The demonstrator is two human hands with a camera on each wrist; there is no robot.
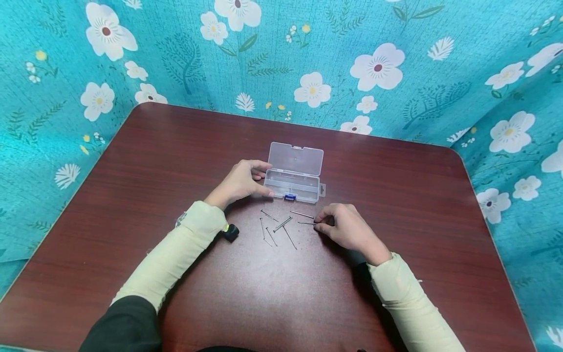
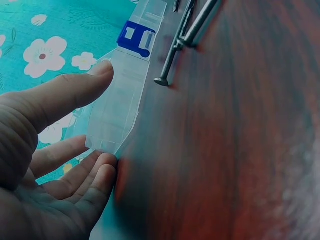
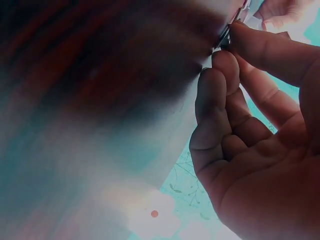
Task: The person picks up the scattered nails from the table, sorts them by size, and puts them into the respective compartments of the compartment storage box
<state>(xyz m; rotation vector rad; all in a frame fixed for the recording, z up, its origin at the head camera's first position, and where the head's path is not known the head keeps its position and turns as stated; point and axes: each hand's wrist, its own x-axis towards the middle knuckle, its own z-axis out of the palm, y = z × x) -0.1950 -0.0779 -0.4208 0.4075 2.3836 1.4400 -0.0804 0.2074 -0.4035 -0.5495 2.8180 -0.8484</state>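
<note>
A clear plastic box (image 1: 303,199) with a raised lid (image 1: 295,159) and a blue latch (image 1: 290,197) sits mid-table. My left hand (image 1: 239,183) holds its left end, thumb at the front and fingers at the back; the left wrist view shows the thumb against the box wall (image 2: 117,100). Right of the loose nails, my right hand (image 1: 347,227) pinches a nail (image 1: 306,223) between thumb and fingertips. Another nail (image 1: 302,214) lies just beyond it. Several nails (image 1: 289,237) are scattered in front of the box. In the right wrist view the fingers mostly hide the pinched nail.
The dark red wooden table (image 1: 281,303) carries everything. Near the left wrist is a small black object (image 1: 230,233). A turquoise flowered curtain (image 1: 281,63) hangs behind the table and along both sides.
</note>
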